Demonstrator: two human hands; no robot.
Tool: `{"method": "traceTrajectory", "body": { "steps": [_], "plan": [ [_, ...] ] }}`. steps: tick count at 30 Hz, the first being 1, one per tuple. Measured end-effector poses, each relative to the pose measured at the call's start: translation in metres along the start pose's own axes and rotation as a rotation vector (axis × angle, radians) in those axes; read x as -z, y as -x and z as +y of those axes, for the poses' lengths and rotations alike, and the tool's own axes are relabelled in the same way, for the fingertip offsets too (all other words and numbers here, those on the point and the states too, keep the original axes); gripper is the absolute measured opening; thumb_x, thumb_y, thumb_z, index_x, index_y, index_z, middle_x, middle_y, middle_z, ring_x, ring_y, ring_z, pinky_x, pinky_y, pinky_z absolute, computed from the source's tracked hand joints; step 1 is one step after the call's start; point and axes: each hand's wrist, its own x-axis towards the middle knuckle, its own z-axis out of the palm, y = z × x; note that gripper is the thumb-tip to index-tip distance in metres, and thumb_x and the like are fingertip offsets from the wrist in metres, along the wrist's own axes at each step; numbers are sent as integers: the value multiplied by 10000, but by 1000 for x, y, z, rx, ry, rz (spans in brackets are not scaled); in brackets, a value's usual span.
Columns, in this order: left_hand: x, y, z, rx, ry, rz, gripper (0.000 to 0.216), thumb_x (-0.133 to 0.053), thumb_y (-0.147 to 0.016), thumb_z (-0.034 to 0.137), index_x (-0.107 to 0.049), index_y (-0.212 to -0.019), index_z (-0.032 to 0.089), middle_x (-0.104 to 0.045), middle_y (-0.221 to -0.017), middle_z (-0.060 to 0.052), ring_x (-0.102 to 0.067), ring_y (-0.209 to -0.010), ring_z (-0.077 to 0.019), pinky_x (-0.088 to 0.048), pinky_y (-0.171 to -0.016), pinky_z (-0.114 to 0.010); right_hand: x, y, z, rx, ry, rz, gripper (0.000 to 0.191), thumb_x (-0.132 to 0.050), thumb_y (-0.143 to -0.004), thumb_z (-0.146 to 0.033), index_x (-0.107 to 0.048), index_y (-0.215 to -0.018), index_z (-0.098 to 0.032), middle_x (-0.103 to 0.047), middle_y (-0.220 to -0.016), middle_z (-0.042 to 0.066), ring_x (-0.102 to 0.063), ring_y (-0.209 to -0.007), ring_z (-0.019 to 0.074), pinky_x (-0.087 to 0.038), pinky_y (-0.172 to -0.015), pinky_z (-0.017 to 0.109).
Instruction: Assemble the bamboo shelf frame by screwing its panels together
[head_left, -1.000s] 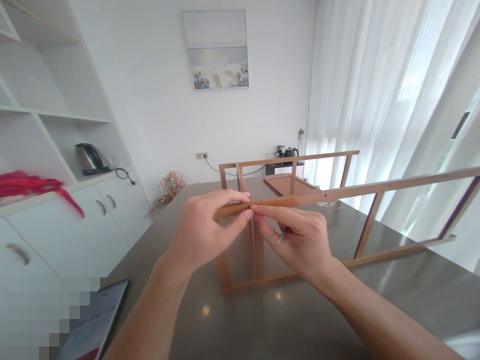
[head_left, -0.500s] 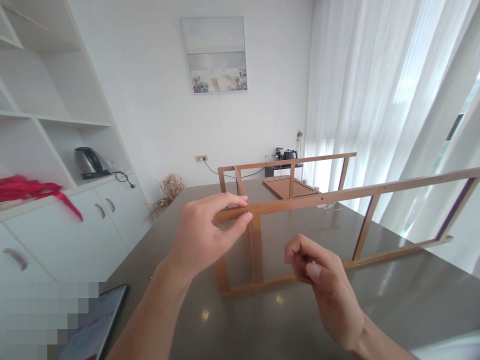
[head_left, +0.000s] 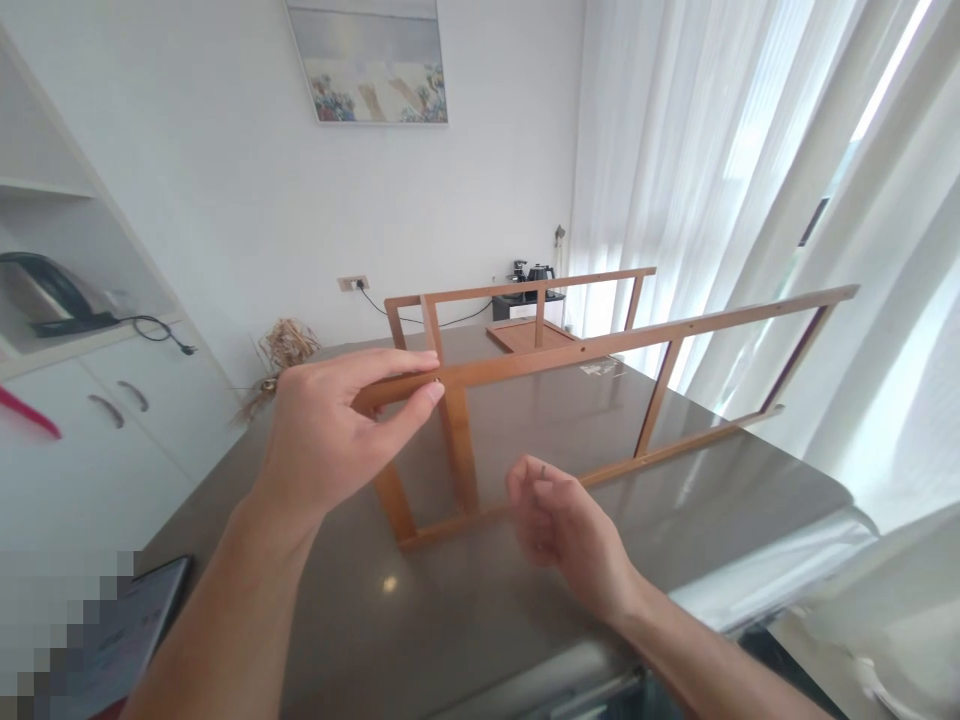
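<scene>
Wooden frame stands upright on the grey table, resting on its lower rail, and the left hand pinches the near end of the top rail between thumb and fingers, so it is clamped on the frame. The right hand is off the frame, curled closed in front of the lower rail, w/ a small dark thing at the fingertips, maybe a screw or a bit; too small to tell. A second frame stands behind, joined to the first by a short rail at the left corner. Risks, in my judgement: the near frame seems joined only at the left end, so if the pinch loosens or pushes sideways, the long free end can swing or tip and twist the joint. The small thing can slip from the fingers and roll on the smooth top, and it would be hard to find. Edges: the far right end of the frame is close to the table's right edge, near the curtain, so there is little room to slide it that way. A loose board lies behind on the table. The near side of the top is open, approx. the best room for the hands; a tablet lies at the left front corner.
</scene>
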Motion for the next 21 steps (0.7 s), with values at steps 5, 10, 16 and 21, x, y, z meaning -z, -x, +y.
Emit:
{"method": "traceTrajectory", "body": {
  "steps": [5, 10, 16, 21],
  "plan": [
    [0, -2, -1, -29, 7, -6, 172, -734, -828, 291, -780, -993, 272, -796, -1037, 42, -744, -973, -190, -566, -924, -275, -1, -6, -19, -37, 32, -86, 360, -482, -782, -551, -514, -772, -192, -201, -657, -69, -129, -526, 82, -90, -472, 230],
    [1, -4, -1, -23, 57, -30, 169, -719, -845, 286, -781, -995, 240, -796, -1056, 33, -744, -988, -165, -562, -940, -244, -17, -18, -48, 125, 55, -51, 311, -552, -885, -419, -448, -699, -192, -198, -632, -65, -158, -546, 86, -140, -473, 215],
    [3, -4, -1, -31, 66, -51, 175, -700, -860, 278, -785, -1009, 245, -794, -1067, 40, -741, -1003, -146, -555, -950, -227, -27, -22, -54, 291, 146, -38, 324, -613, -963, -461, -539, -790, -198, -363, -580, -65, -306, -492, 70, -270, -440, 196],
    [4, -4, -1, -32, 65, -61, 174, -698, -868, 299, -785, -1008, 243, -794, -1070, 39, -744, -1001, -151, -559, -942, -229, -23, -24, -50, 323, 309, 8, 341, -661, -940, -470, -594, -793, -169, -551, -547, -21, -454, -481, 77, -354, -462, 201]
  ]
}}
